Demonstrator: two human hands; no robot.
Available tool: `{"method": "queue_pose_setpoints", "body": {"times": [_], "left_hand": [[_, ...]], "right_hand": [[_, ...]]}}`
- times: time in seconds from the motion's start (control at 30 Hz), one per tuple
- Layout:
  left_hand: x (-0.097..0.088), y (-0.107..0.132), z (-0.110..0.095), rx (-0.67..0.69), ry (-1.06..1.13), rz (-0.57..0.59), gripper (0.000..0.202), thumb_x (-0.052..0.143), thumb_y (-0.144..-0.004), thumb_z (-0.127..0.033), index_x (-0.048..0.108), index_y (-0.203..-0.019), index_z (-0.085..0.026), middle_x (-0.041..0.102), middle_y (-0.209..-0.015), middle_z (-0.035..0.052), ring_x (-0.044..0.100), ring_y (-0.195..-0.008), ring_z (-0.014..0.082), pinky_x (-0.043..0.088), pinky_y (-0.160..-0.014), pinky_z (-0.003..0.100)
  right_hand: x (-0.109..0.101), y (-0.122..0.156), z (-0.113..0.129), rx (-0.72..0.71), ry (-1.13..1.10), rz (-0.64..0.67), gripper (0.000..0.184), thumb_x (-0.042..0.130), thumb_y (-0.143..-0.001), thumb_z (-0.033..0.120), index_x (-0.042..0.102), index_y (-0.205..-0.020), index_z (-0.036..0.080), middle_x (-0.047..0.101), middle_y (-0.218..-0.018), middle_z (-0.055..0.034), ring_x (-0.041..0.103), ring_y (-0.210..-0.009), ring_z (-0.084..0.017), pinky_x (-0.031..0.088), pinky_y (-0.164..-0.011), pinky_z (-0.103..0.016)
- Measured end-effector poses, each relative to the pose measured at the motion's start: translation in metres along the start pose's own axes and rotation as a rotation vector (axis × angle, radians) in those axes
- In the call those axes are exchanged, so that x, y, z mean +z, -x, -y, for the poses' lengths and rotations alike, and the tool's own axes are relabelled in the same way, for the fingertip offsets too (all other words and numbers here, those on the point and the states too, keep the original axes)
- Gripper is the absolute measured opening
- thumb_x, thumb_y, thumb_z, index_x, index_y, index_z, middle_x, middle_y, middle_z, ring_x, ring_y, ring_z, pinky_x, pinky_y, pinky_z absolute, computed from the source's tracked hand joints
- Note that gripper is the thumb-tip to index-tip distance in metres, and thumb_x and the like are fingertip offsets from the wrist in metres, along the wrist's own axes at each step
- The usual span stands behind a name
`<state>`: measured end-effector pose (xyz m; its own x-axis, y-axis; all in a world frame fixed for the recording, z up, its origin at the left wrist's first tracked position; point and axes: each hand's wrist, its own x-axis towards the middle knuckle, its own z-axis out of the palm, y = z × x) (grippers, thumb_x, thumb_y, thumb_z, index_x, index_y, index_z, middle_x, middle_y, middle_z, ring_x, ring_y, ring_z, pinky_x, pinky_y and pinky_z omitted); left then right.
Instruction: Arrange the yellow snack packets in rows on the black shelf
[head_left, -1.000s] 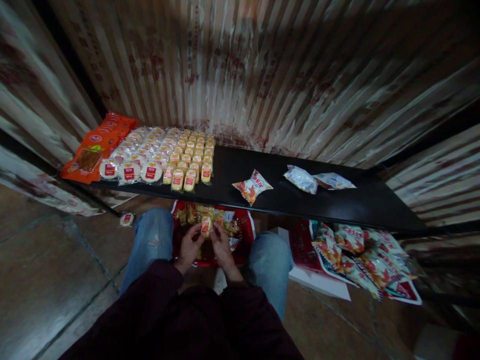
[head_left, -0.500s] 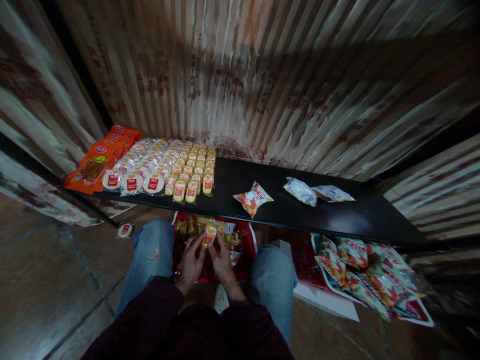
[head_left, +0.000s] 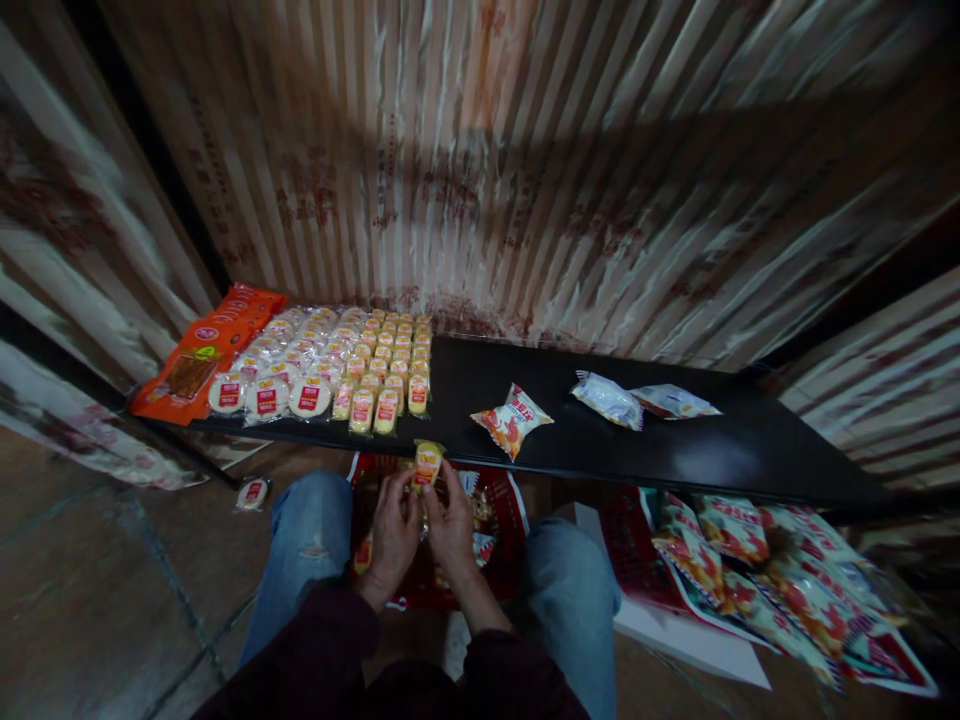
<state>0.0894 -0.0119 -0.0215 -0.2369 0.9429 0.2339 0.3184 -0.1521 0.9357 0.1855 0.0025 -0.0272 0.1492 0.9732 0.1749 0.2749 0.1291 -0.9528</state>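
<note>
Between my left hand (head_left: pixel 396 528) and my right hand (head_left: pixel 448 518) is a small yellow wrapped snack cake (head_left: pixel 428 465) with a red label. The fingers of both hands pinch it, just in front of the black shelf's (head_left: pixel 465 440) near edge. Below my hands, a red basket (head_left: pixel 517 525) between my knees holds more wrapped snacks, partly hidden by my hands. On the shelf, rows of similar yellow snack cakes (head_left: pixel 387 409) stand beside rows of round white wrapped cakes (head_left: pixel 310 397).
An orange snack bag (head_left: pixel 196 360) lies at the shelf's left end. Toward the right lie a red-and-white puffy packet (head_left: pixel 513 420) and two pale packets (head_left: pixel 609 398). Bags fill a second red basket (head_left: pixel 630 535) at the lower right. One round cake (head_left: pixel 253 493) is on the floor.
Both hands have raised the yellow snack cake slightly toward the shelf edge, still pinching it. The view has tilted, so the shelf and its goods sit lower in the picture.
</note>
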Motion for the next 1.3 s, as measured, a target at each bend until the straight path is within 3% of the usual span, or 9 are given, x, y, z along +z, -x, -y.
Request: {"method": "queue_pose_setpoints", "body": {"times": [0.3, 0.6, 0.9, 1.3], "left_hand": [[0.009, -0.032, -0.010, 0.081, -0.042, -0.073, 0.035, 0.040, -0.083, -0.017, 0.055, -0.115, -0.018, 0.055, -0.115, 0.0109, 0.052, -0.110, 0.0201, 0.041, -0.099, 0.038], [0.017, -0.057, -0.008, 0.084, -0.109, -0.044, 0.041, 0.037, -0.085, -0.017, 0.051, -0.124, -0.013, 0.050, -0.128, 0.0127, 0.048, -0.120, 0.0193, 0.038, -0.105, 0.038], [0.021, -0.063, 0.000, 0.094, -0.152, -0.051, 0.039, 0.033, -0.088, -0.019, 0.056, -0.120, -0.015, 0.049, -0.133, 0.0101, 0.044, -0.126, 0.0187, 0.035, -0.109, 0.039], [0.024, -0.056, 0.013, 0.114, -0.177, 0.034, 0.047, 0.029, -0.093, -0.031, 0.046, -0.131, -0.011, 0.039, -0.143, 0.0133, 0.034, -0.133, 0.0198, 0.028, -0.112, 0.042]], "right_hand": [[0.010, -0.039, 0.012, -0.095, 0.078, -0.051, 0.045, 0.049, -0.085, 0.038, 0.053, -0.125, 0.017, 0.058, -0.123, -0.0130, 0.055, -0.112, -0.024, 0.041, -0.098, -0.040], [0.020, -0.074, 0.008, -0.160, 0.130, -0.080, 0.046, 0.048, -0.085, 0.034, 0.050, -0.128, 0.019, 0.062, -0.120, -0.0103, 0.057, -0.110, -0.022, 0.045, -0.094, -0.037], [0.024, -0.088, 0.008, -0.168, 0.212, -0.031, 0.045, 0.046, -0.085, 0.029, 0.051, -0.127, 0.015, 0.059, -0.123, -0.0134, 0.055, -0.113, -0.023, 0.041, -0.099, -0.039], [0.023, -0.095, 0.002, -0.207, 0.255, -0.022, 0.042, 0.046, -0.082, 0.019, 0.055, -0.123, 0.019, 0.059, -0.116, -0.0118, 0.055, -0.106, -0.022, 0.045, -0.095, -0.039]]}}
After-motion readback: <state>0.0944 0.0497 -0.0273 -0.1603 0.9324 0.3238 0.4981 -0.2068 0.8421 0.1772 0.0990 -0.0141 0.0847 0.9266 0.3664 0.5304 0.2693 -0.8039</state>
